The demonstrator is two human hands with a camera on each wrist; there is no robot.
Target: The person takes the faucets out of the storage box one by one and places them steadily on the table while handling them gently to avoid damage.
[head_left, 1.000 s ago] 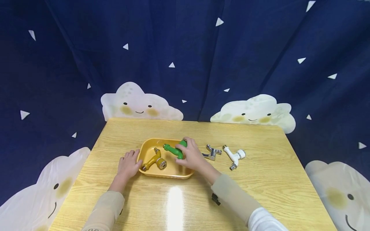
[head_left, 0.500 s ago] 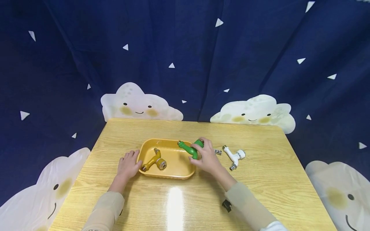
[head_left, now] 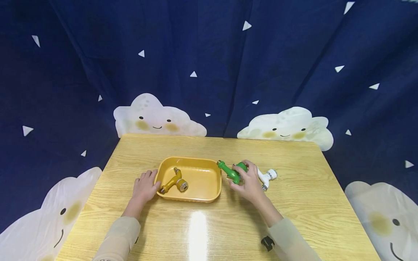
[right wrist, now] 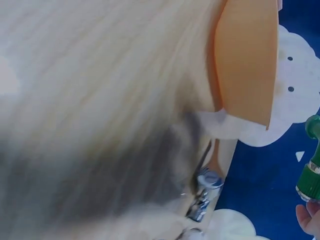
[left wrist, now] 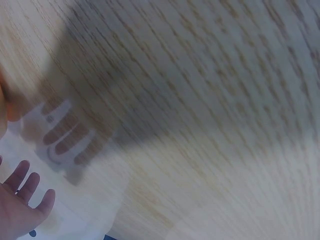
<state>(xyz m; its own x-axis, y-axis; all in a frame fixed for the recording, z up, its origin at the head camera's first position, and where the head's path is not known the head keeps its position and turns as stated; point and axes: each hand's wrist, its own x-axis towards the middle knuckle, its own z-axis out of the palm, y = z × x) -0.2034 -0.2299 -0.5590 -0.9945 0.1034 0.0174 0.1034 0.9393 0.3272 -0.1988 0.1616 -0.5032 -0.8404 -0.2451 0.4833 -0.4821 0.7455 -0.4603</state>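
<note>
My right hand (head_left: pixel 249 183) grips a green plastic tap (head_left: pixel 232 175) by its knob end, just right of the yellow tray (head_left: pixel 191 200). In the right wrist view the green tap (right wrist: pixel 311 175) hangs at the right edge, fingers (right wrist: pixel 309 220) at its knob. A mustard-yellow tap (head_left: pixel 173 181) lies inside the tray, at its left. Against the tray's left rim rests my left hand (head_left: pixel 145 186), fingers spread and relaxed, thumb at the edge. A chrome tap (right wrist: pixel 204 192), hidden in the head view under my right hand, shows on the table in the right wrist view.
A white tap (head_left: pixel 268 175) lies right of my right hand, partly covered by it. All stands on a wooden table (head_left: pixel 287 156). Behind it hangs a dark blue curtain (head_left: pixel 215 43) with white clouds and triangles.
My right hand has carried the green tap rightward, from over the tray to beyond its right rim, covering the chrome tap and part of the white one. The left hand stays put.
</note>
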